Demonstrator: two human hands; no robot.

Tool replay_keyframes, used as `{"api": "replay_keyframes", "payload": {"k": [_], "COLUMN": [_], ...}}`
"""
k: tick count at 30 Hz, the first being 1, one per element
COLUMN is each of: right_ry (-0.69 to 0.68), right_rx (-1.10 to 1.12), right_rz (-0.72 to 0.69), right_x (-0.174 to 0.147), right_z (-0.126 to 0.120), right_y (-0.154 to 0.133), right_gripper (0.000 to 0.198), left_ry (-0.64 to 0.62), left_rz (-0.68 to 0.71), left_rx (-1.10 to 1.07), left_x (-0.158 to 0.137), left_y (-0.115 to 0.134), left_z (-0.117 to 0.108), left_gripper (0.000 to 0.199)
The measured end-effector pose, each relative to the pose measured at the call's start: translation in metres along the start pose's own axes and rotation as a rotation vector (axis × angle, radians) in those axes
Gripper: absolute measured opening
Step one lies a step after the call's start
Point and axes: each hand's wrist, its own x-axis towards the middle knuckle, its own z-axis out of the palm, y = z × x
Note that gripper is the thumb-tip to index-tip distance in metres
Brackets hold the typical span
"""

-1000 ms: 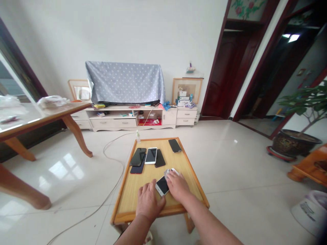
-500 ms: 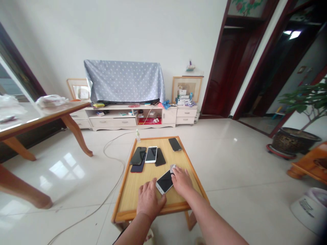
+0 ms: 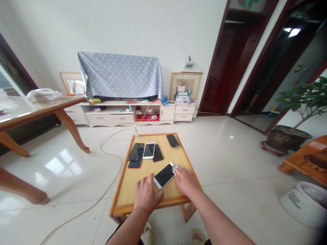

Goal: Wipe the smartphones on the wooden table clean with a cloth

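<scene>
A white smartphone (image 3: 164, 175) with a dark screen lies face up and slanted on the small wooden table (image 3: 125, 190). My left hand (image 3: 146, 194) grips its lower left end between thumb and fingers. My right hand (image 3: 186, 180) is at the phone's right edge, its fingers closed on a crumpled greyish cloth (image 3: 175, 168) by the upper right corner. Farther up the table lie another white smartphone (image 3: 149, 150), a black phone (image 3: 136, 151) overlapping a dark blue phone (image 3: 135, 163), and a dark phone (image 3: 158, 153). One more black phone (image 3: 173, 140) lies near the far right corner.
A small clear spray bottle (image 3: 135, 132) stands at the table's far left corner. A cable (image 3: 112, 183) runs along the floor on the left, near a larger wooden table (image 3: 68, 103). To the right are a white bucket (image 3: 301, 204) and a potted plant (image 3: 286, 139).
My right hand and the cloth have shifted slightly right, off the phone's screen to its edge, baring more of the upper end. My left hand keeps its grip. The whole view has tilted a little.
</scene>
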Motion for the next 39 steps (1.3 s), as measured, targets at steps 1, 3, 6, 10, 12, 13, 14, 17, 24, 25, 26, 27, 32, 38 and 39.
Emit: {"api": "replay_keyframes", "payload": {"k": [1,3,6,10,12,13,14,17,24,25,26,27,32,38,39], "right_ry": [0.003,0.006,-0.024,-0.039,-0.047,-0.056,-0.064,-0.085,-0.121,-0.112,-0.100,-0.090,-0.108,-0.146,-0.155], "right_rx": [-0.008,-0.003,0.040,0.040,0.018,0.012,0.009,0.031,0.045,0.037,0.033,0.034,0.107,0.065,0.067], "right_rz": [-0.003,-0.059,-0.169,-0.106,-0.059,-0.058,-0.073,-0.203,-0.231,-0.190,-0.161,-0.155,-0.319,-0.258,-0.268], "right_x": [-0.002,-0.010,-0.023,-0.021,-0.016,-0.016,-0.018,-0.032,-0.034,-0.031,-0.028,-0.028,-0.037,-0.035,-0.036], "right_z": [0.000,0.004,0.009,-0.003,-0.010,-0.012,-0.012,-0.005,-0.005,-0.006,-0.007,-0.007,0.000,-0.009,-0.010], "right_y": [0.001,-0.003,-0.014,-0.007,-0.001,-0.001,-0.004,-0.021,-0.023,-0.019,-0.017,-0.017,-0.037,-0.040,-0.039], "right_gripper": [0.047,0.048,0.046,0.044,0.044,0.044,0.044,0.046,0.049,0.050,0.050,0.050,0.045,0.046,0.046], "left_ry": [0.003,0.010,0.006,-0.002,-0.002,0.001,0.004,0.010,-0.001,0.006,0.015,0.023,0.042,0.018,0.022], "left_rz": [0.005,0.013,0.008,-0.010,-0.012,-0.008,-0.001,0.010,0.005,0.009,0.015,0.022,0.043,0.025,0.025], "left_rx": [0.001,0.007,0.014,0.014,0.016,0.016,0.016,0.009,0.011,0.014,0.016,0.016,-0.001,-0.009,-0.010], "left_x": [0.000,0.000,0.001,0.000,0.000,0.000,0.000,0.000,0.000,0.000,0.000,0.000,-0.001,-0.001,-0.001], "left_y": [0.000,-0.001,-0.001,0.001,0.002,0.001,0.001,0.001,0.000,-0.001,-0.002,-0.002,-0.005,-0.002,-0.002], "left_z": [0.000,0.002,0.003,0.002,0.001,0.001,0.001,0.002,0.002,0.003,0.003,0.004,0.007,0.002,0.002], "left_gripper": [0.065,0.065,0.063,0.064,0.065,0.065,0.065,0.064,0.064,0.064,0.064,0.064,0.062,0.065,0.064]}}
